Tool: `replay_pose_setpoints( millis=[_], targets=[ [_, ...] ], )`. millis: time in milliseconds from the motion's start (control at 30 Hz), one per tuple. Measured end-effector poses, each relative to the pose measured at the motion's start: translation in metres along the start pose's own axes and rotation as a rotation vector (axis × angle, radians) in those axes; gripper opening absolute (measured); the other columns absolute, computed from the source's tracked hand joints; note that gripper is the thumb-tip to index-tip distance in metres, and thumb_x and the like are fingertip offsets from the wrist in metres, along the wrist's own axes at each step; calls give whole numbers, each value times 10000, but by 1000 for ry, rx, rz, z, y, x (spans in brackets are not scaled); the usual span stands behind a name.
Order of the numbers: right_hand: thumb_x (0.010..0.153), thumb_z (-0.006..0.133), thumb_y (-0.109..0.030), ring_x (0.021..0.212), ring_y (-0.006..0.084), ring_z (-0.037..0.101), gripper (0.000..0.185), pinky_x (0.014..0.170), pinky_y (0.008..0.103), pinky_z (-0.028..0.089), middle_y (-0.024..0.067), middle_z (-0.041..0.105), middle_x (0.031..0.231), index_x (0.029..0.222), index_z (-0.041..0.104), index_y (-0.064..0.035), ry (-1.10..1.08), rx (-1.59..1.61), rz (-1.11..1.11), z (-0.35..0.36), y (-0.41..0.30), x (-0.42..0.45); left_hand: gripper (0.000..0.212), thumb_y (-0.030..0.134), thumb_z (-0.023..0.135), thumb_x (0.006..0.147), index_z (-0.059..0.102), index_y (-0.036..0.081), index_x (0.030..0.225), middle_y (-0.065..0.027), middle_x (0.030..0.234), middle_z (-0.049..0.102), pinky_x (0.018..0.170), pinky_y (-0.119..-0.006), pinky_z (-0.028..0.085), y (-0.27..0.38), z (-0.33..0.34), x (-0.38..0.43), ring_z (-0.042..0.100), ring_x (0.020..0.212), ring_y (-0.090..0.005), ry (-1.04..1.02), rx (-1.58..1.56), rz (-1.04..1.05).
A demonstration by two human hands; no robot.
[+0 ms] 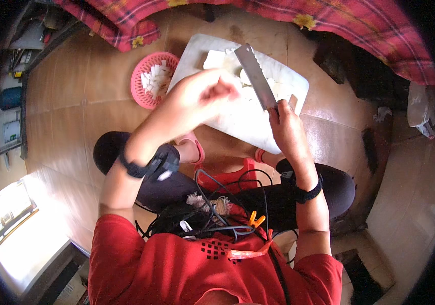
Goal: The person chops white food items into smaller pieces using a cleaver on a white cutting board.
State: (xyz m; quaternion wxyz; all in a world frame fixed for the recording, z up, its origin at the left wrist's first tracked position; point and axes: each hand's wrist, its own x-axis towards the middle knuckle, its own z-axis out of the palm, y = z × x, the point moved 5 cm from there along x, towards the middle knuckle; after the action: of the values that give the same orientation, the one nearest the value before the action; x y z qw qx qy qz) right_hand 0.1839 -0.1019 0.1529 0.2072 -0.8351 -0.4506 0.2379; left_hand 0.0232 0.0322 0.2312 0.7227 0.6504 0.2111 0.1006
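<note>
My right hand (289,124) grips the handle end of a broad metal knife (255,74) with a scalloped edge on one side. The blade slants up and left over a white cutting board (255,127) on the tiled floor. Blurred by motion, my left hand (217,91) hovers over the board's left part with its fingers curled; whether it holds anything cannot be made out. Beyond it lies a pale white block (214,59) of food. White slices (276,88) lie around the blade, partly hidden by it. A pink plastic basket (137,82) at the board's left holds white sticks (156,78).
Red plaid cloth (270,15) hangs along the far side. Black cables (217,213) loop across my lap, above a red plastic stool (225,179). Shelves with household items (9,99) stand at left. A plastic bag (423,110) hangs at right.
</note>
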Motion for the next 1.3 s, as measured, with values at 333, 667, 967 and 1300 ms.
replay_pose_setpoints(
  millis=[333,667,967,1300],
  targets=[
    [915,491,-171,779,430,634,176,656,539,475,259,636,811,932,478,4,-10,-41,60,1,19,0,625,125,708,741,407,8,1276,-196,1243,507,951,-431,418,-226,-8,86,477,1160,-375,296,1324,102],
    [911,487,-153,764,425,635,169,652,537,471,262,635,783,925,474,15,-21,-37,65,8,24,-2,336,165,737,720,546,30,961,-155,985,550,801,-416,458,-237,-23,55,537,956,-318,369,1153,-106],
    [917,490,-179,666,387,646,204,595,453,529,230,630,719,916,443,19,-159,-203,-78,64,10,-2,387,226,658,810,539,-52,1053,-141,852,644,543,-295,504,-273,-45,20,612,618,-162,556,73,-406],
    [924,457,-166,668,433,623,185,625,494,518,267,615,719,910,447,19,-149,-204,-118,108,-1,0,320,223,663,827,527,-30,968,-181,880,612,736,-398,490,-280,-68,10,616,829,-300,985,464,-122]
  ],
)
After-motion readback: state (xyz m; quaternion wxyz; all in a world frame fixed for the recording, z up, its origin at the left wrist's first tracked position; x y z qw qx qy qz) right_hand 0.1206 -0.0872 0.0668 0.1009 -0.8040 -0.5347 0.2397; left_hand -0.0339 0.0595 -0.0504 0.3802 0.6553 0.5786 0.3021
